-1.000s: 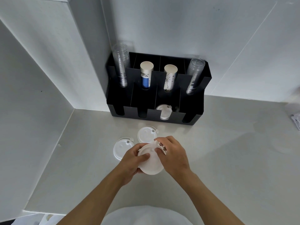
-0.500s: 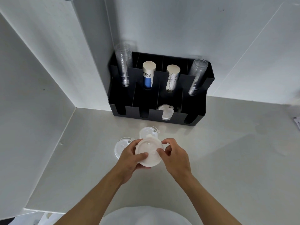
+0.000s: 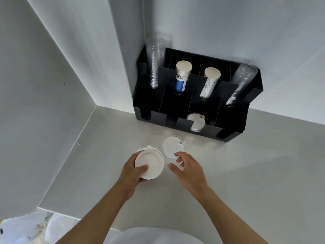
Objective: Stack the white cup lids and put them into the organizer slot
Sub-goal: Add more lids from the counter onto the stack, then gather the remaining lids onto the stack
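Observation:
My left hand (image 3: 133, 171) holds a white cup lid (image 3: 151, 164), thumb on top, just above the counter. Under its far edge another white lid (image 3: 143, 148) peeks out, lying on the counter. A third white lid (image 3: 172, 146) lies flat just right of it, with its tab at the upper right. My right hand (image 3: 186, 166) hovers open beside the held lid, fingertips at the near edge of the third lid, holding nothing. A black organizer (image 3: 233, 120) stands against the wall, with white lids (image 3: 196, 121) upright in its third front slot.
The organizer's back slots hold clear cup stacks (image 3: 154, 62) at left and right (image 3: 241, 83) and two paper cup stacks (image 3: 182, 76) in the middle. White walls close the corner on the left. A plastic bag (image 3: 26, 228) lies at the lower left, below the counter edge.
My right hand has let go of the lid and moved right, fingers apart. My left hand carried the lid leftward over the left counter lid. The camera shifted left.

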